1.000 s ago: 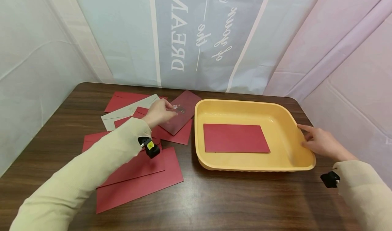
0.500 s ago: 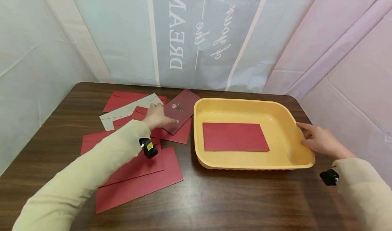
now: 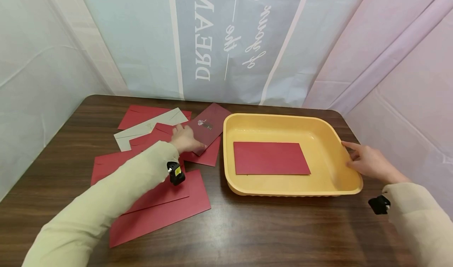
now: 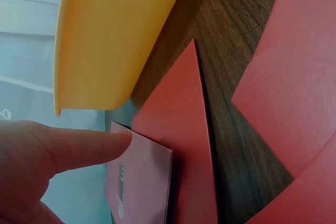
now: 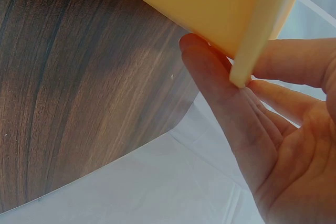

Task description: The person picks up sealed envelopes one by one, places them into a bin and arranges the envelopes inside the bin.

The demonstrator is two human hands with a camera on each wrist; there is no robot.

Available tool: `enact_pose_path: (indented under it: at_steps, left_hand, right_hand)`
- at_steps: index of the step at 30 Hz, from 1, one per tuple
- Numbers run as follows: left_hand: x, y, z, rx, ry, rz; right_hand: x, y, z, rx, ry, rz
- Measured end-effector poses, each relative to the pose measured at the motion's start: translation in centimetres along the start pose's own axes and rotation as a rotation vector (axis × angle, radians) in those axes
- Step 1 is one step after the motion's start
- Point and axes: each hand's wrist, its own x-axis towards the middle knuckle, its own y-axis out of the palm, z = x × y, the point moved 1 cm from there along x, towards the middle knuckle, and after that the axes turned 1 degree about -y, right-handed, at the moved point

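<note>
My left hand [image 3: 185,139] is over the near-left side of a dark red card [image 3: 212,119] with a small pale print. Its thumb is straight, with the tip at the card's near edge; in the left wrist view the thumb [image 4: 86,148] lies over that card. The other fingertips are partly hidden. A red envelope [image 3: 212,153] lies under the card. My right hand [image 3: 373,164] grips the right rim of a yellow plastic tray [image 3: 327,180], thumb and fingers on either side of the rim. Inside the tray lies a red envelope [image 3: 270,159].
Left of the tray, a white envelope [image 3: 138,131] and a red envelope [image 3: 136,115] overlap at the back. Larger red envelopes [image 3: 170,216] lie overlapping in front, partly under my left sleeve [image 3: 116,192]. The wooden table [image 3: 265,231] meets a cloth backdrop [image 3: 152,43] behind.
My left hand has come from above the card's print back to its near-left side, its fingers spreading from a bunched pose. The right hand keeps its grip on the tray.
</note>
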Motion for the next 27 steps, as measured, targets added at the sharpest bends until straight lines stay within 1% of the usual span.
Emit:
enact_pose_path:
  at_steps: [7, 13, 19, 27]
  left_hand:
    - [0.2, 0.6, 0.3, 0.013, 0.014, 0.005]
    - [0.5, 0.8, 0.7, 0.027, 0.032, 0.023]
    - [0.7, 0.6, 1.2, 0.022, 0.054, 0.050]
    - [0.6, -0.2, 2.1, 0.020, 0.086, 0.082]
  right_hand:
    - [0.0, 0.0, 0.1, 0.003, 0.001, -0.001]
    - [-0.1, -0.1, 0.2, -0.001, -0.005, -0.009]
    - [-0.1, -0.1, 0.2, -0.003, 0.002, -0.006]
    - [0.0, -0.1, 0.2, -0.007, -0.012, -0.020]
